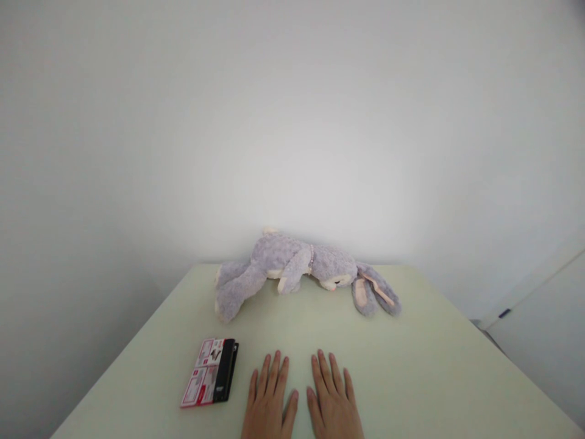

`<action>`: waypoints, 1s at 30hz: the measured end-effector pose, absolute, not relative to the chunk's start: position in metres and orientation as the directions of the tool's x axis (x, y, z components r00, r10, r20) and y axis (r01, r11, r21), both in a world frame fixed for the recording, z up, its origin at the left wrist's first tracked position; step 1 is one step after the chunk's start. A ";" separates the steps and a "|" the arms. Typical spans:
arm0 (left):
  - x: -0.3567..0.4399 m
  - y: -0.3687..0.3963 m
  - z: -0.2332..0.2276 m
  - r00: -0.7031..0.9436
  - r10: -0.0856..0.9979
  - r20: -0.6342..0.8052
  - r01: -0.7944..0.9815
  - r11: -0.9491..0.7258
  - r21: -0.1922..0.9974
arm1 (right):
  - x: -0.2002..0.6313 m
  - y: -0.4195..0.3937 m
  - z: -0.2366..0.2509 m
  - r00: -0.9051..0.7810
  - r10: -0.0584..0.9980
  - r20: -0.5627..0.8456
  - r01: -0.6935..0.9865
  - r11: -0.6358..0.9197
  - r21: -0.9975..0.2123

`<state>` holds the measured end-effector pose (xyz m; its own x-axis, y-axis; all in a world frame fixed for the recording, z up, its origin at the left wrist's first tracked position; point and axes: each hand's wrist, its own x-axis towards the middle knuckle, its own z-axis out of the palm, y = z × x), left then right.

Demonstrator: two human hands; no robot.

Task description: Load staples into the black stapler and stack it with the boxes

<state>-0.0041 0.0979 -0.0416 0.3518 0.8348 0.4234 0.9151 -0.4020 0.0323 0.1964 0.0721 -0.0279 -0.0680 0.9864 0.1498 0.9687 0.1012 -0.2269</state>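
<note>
Both of my hands lie palm down on the pale table at the near edge, fingers stretched and a little apart. My left hand (267, 402) holds nothing, and its thumb points toward the right hand. My right hand (333, 399) is likewise bare, with a narrow gap between the two thumbs. Left of my left hand, not touching it, are red-and-white printed packets (201, 378) with a long black item (225, 370) along their right side; it resembles a stapler. Beyond my hands, a grey plush rabbit (278, 253) lies on its side, head and long ears to the right.
The pale green tabletop (411, 366) reaches back to a plain white wall (292, 122), and the rabbit lies close to that wall. At the right, past the table's edge, stands a white panel (548, 329) with a small dark fitting.
</note>
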 end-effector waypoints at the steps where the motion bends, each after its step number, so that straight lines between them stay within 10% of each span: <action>1: -0.004 0.098 -0.041 0.352 0.834 0.426 0.915 -0.403 0.033 | 0.196 0.072 -0.028 -0.070 0.987 0.142 0.969 0.101 -0.225; 30: -0.007 0.102 -0.047 0.364 0.824 0.434 0.912 -0.410 0.011 | 0.198 0.077 -0.034 -0.066 0.982 0.176 0.973 0.102 -0.205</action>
